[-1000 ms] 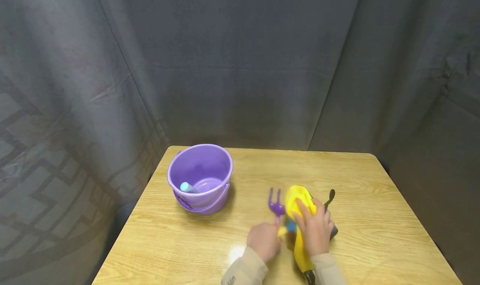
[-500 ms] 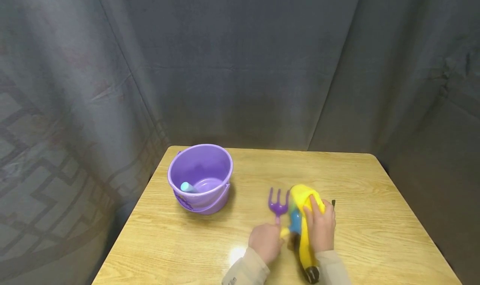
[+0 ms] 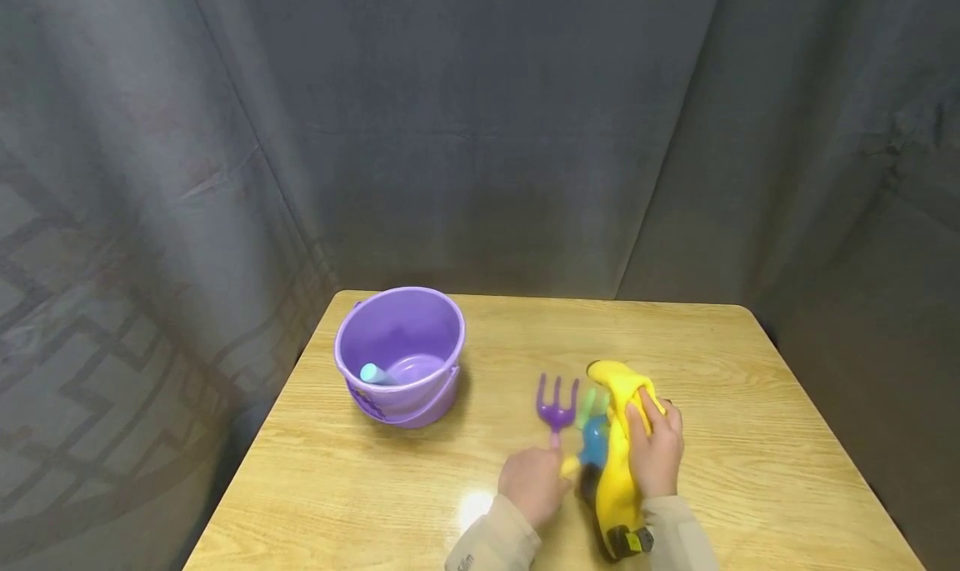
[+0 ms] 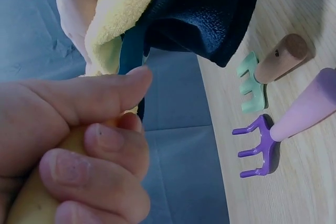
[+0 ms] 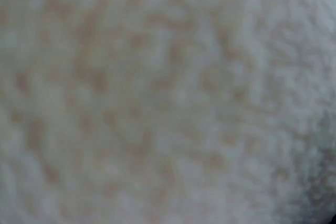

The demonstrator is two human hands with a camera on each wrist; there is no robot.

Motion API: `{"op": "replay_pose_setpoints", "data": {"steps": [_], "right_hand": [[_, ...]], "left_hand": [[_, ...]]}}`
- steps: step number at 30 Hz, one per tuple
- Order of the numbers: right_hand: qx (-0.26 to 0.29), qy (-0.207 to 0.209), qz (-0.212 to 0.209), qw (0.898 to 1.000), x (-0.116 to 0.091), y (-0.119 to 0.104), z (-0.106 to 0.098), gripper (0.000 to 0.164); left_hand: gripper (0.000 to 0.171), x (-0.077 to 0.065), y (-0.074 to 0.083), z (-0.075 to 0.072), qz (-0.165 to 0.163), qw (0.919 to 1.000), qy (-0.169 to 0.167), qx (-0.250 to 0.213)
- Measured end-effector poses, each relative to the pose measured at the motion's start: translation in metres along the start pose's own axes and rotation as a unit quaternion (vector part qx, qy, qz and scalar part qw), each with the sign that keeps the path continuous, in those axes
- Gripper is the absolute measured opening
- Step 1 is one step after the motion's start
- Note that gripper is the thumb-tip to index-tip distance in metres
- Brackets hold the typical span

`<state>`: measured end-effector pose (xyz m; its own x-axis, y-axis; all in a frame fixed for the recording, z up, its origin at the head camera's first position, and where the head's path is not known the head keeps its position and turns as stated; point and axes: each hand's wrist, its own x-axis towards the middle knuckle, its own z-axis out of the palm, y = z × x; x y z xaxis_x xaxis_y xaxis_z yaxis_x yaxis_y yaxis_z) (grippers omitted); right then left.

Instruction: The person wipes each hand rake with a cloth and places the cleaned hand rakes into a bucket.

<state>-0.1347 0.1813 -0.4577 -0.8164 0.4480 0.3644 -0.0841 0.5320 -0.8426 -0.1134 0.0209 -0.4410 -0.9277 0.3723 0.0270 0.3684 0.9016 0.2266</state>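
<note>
Between the left and right fingers is the blue-headed tool (image 3: 595, 442); from my end I see the left hand (image 3: 531, 483) with its fingers curled round the yellow handle (image 3: 570, 465), and the right hand (image 3: 657, 453) pinching a bunched yellow cloth (image 3: 618, 496) that partly overlaps the tool. I take this as wiping: I'd hold the handle firm, press the cloth evenly, and turn the tool to reach its back, clear of the purple fork (image 3: 557, 414) just beyond the left fingers. Under both hands runs a glossy wood-grained table (image 3: 375, 504), glaring just left of the left fingers; past them hangs a grey curtain (image 3: 480, 137).
</note>
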Motion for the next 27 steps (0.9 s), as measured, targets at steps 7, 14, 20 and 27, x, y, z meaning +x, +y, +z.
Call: {"op": "replay_pose_setpoints", "data": {"steps": [7,14,20,27], "right_hand": [[0.055,0.022,0.072,0.996,0.005,-0.002,-0.003,0.038],[0.101,0.046,0.124,0.986,0.009,-0.001,-0.008,0.04],[0.124,0.077,0.143,0.979,0.013,0.004,-0.015,0.041],[0.167,0.137,0.213,0.953,0.022,0.011,-0.031,0.048]], "left_hand": [[0.035,-0.002,-0.001,0.001,-0.007,1.0,0.001,-0.003],[0.036,-0.004,-0.003,0.001,-0.002,0.9999,0.013,-0.005],[0.027,-0.006,-0.005,-0.001,-0.006,0.9998,0.016,-0.007],[0.023,-0.008,-0.016,-0.003,-0.025,0.9925,-0.007,-0.12]]}}
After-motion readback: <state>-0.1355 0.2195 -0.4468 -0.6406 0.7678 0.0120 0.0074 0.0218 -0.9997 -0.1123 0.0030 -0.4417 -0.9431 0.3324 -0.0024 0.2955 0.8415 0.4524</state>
